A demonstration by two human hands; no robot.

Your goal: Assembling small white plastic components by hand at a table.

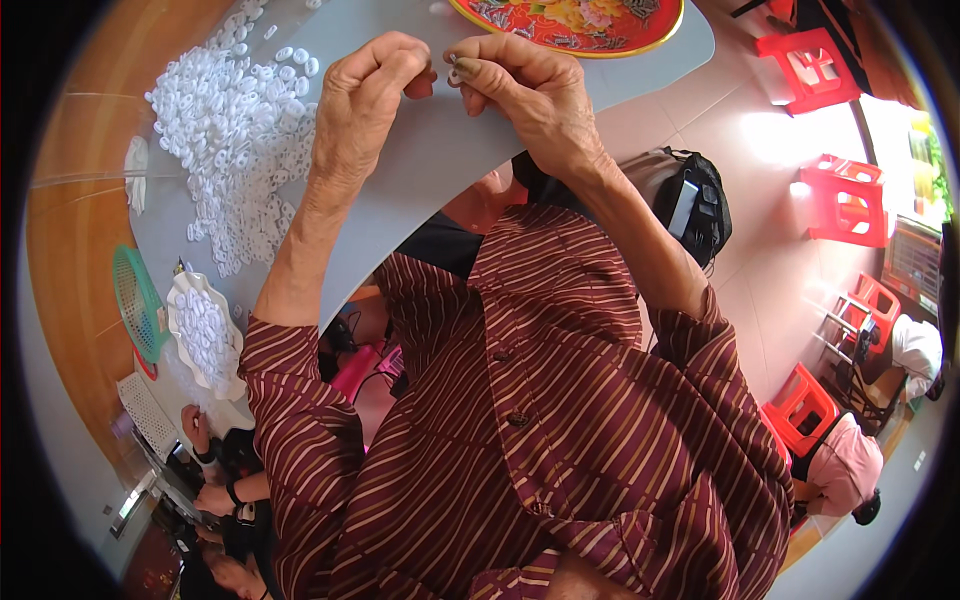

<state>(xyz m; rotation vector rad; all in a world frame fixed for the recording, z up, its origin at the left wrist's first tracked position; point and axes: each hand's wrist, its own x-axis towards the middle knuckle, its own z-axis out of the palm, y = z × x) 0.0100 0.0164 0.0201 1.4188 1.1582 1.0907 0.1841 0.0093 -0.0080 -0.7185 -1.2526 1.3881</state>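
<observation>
My two hands are raised close together over the grey table (420,170), fingertips almost meeting. My right hand (535,95) pinches a small white plastic piece (455,76) between thumb and fingers. The fingers of my left hand (368,105) are curled closed near it; whatever they hold, if anything, is hidden. To the left lies a big heap of small white oval plastic pieces with holes (230,130), spread along the tabletop. Beyond my right hand is a round red tray (600,45) with a gold rim and a flower pattern, holding small pieces.
Left of my arm stand a white scalloped dish (232,375) of white pieces and a green mesh basket (135,300). Other people's hands (215,498) show at lower left. Red stools (845,200) and a black bag (700,210) are on the floor at right.
</observation>
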